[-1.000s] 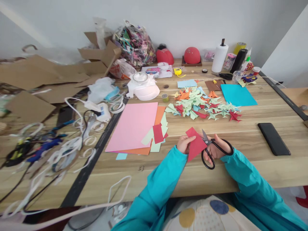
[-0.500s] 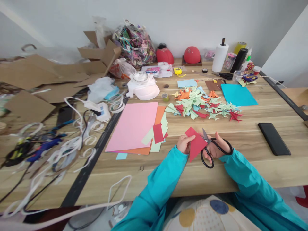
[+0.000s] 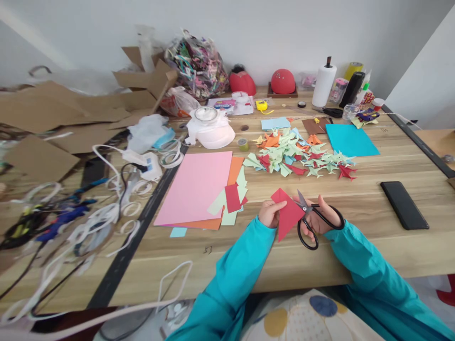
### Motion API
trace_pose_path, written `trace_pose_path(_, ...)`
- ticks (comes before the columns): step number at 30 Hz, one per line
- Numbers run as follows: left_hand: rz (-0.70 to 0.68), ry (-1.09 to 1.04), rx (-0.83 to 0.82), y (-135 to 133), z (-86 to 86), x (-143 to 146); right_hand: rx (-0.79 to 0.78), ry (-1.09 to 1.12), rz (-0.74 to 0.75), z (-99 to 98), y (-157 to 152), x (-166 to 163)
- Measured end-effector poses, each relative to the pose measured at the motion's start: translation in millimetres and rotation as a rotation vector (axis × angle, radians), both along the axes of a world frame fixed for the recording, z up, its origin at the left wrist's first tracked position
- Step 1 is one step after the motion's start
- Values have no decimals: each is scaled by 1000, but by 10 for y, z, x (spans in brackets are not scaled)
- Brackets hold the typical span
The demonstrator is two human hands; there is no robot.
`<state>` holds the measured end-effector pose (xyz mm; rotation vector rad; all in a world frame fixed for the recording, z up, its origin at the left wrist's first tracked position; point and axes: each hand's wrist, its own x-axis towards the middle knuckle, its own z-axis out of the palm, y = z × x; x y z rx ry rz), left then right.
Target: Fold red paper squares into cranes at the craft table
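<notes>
My left hand (image 3: 270, 214) pinches a folded piece of red paper (image 3: 288, 218) by its left side, thumb on top. My right hand (image 3: 322, 218) is closed on black-handled scissors (image 3: 308, 208), fingers through the loops. The scissor blades are spread apart at the right edge of the red paper; one blade shows above it, the other is hidden. Beyond my hands lies a heap of folded paper shapes (image 3: 287, 149) in pale green, red, orange and blue. To the left, paper scraps (image 3: 232, 198) rest beside and partly over a pink sheet (image 3: 199, 187).
A black phone (image 3: 404, 205) lies to the right, a turquoise sheet (image 3: 351, 139) at the back right. White cables (image 3: 95, 222) tangle on the left, near cardboard (image 3: 57, 106). A paper roll (image 3: 323, 85) and a white cap (image 3: 213, 132) stand towards the wall.
The red paper and my left hand have shifted slightly left, away from my right hand. The scissors stay spread at the paper's edge. The whole view has moved slightly.
</notes>
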<state>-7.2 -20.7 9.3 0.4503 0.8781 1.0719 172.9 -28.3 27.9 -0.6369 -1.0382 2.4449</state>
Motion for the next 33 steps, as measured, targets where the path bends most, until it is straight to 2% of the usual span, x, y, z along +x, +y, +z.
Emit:
trace_pose_path(4,-48,-10,12,-4,18,-26,36,-6,35,-17,-13,14)
trace_pose_path(12,-258,-67,145,-25,-18,-29,61,15,124,-21,-13,45)
trace_pose_path(18,-218,-28,132,-7,-30,-35,64,-16,110,-13,-13,37)
trace_pose_path(26,-61,43,72,-2,-96,3,85,-21,69,-9,-17,18)
trace_pose_path(33,-78,50,101,-2,-85,2,94,22,59,-16,-12,13)
